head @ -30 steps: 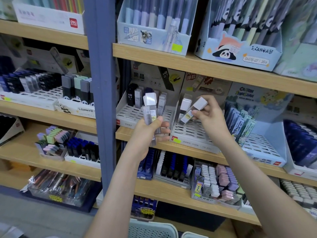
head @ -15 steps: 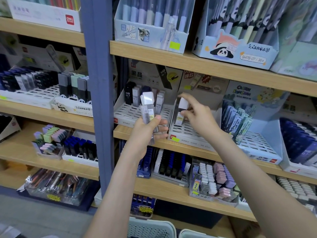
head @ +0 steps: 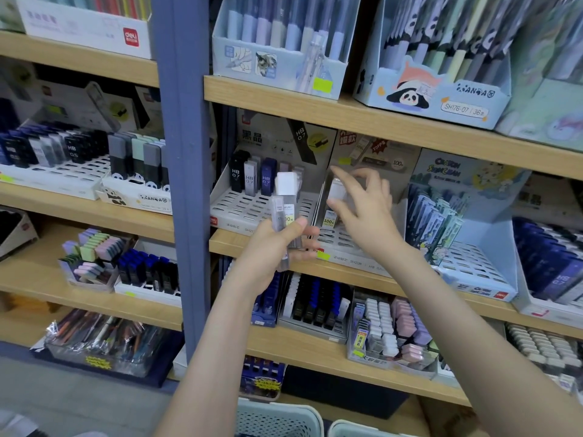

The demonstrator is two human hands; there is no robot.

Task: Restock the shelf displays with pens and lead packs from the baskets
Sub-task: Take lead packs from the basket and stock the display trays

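Note:
My left hand [head: 277, 247] grips a small bunch of clear lead packs with white caps [head: 285, 200] in front of the middle shelf. To its right, one more white-capped lead pack [head: 335, 201] stands upright in the back row of a grey slotted display tray [head: 344, 244]. My right hand [head: 366, 212] hovers at that pack with fingers spread and loose, thumb and forefinger beside it; the palm hides part of the tray.
A second slotted tray with HB 0.7 lead packs [head: 249, 181] sits left of the grey tray. A blue shelf post [head: 183, 184] stands at left. Pen display boxes [head: 277, 52] fill the upper shelf. Two basket rims [head: 277, 417] show at the bottom edge.
My right hand carried a single lead pack from mid-air into the grey tray, stood it upright, and has loosened its fingers. My left hand kept hold of its bunch.

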